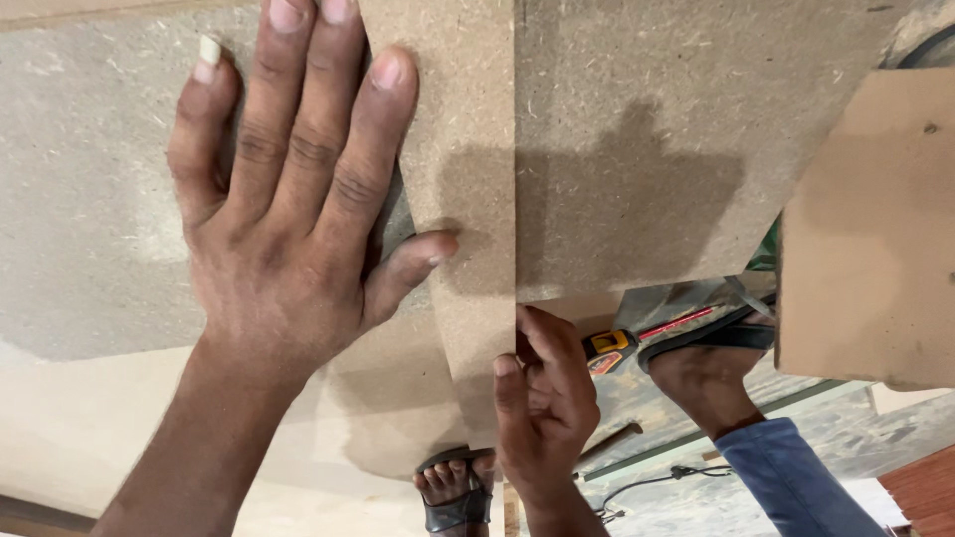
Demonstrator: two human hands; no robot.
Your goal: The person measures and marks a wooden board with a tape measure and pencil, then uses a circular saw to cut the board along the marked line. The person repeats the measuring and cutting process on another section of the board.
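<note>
Left hand (288, 219) is laid flat, palm down, fingers spread, pressed on a brown particleboard sheet (90, 199); nothing is gripped. Its thumb reaches across to a narrow particleboard strip (468, 149) lying just beside the sheet. Right hand (545, 398) is seen at the strip's near end, fingers curled and pinched on the lower edge, where the strip meets a second, wider particleboard panel (647, 129). A straight seam is seen between strip and panel.

Below the boards, a sandalled foot (453, 492) is seen on the floor beside the right wrist. Further right, another person's foot (706, 383) in a dark sandal, with a blue trouser cuff (796, 477), is noted. Just beside it, a small yellow-and-black tool (609, 346) with a red shaft lies on the floor; its label cannot be made out. A black cable (657, 482) trails nearby.

At far right, a smoother tan board (875, 229) overlaps the panel's edge. A reddish board corner (925, 492) is noted bottom right.
</note>
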